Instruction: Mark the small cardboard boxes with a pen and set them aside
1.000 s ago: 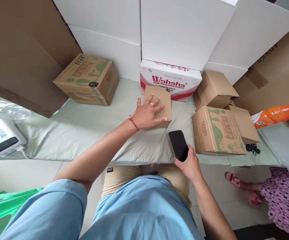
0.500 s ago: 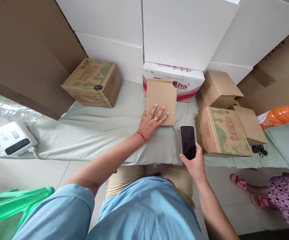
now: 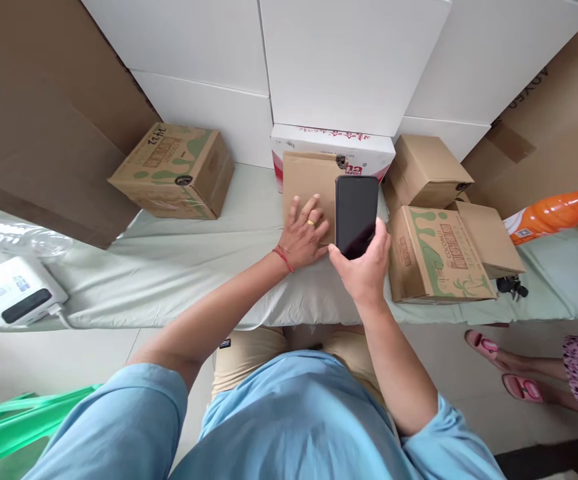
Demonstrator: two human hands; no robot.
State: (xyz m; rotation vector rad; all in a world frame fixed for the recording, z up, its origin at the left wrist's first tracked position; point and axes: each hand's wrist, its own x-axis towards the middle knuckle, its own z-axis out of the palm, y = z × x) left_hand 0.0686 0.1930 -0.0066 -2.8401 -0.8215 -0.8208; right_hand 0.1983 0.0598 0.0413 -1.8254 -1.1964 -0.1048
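A plain brown cardboard box (image 3: 309, 175) stands on the cloth-covered surface, in front of a white and red carton (image 3: 329, 139). My left hand (image 3: 305, 230) lies on the brown box with its fingers spread; a ring and a red string bracelet show on it. My right hand (image 3: 366, 263) grips a black smartphone (image 3: 356, 217) by its lower end, thumb on one side and fingers on the other. The phone's screen is dark and faces me. It covers the right part of the brown box and some of the carton's lettering.
A printed coconut carton (image 3: 173, 170) sits at the left, several cartons (image 3: 443, 253) at the right. Near the left edge are a white power bank (image 3: 23, 290) with a cable and a clear bottle (image 3: 23, 237). An orange bottle (image 3: 559, 213) and another person's feet (image 3: 519, 387) are at the right.
My right hand has brought the phone up and to the left, in front of the brown box. My left hand stays on the box, and the view has shifted slightly.
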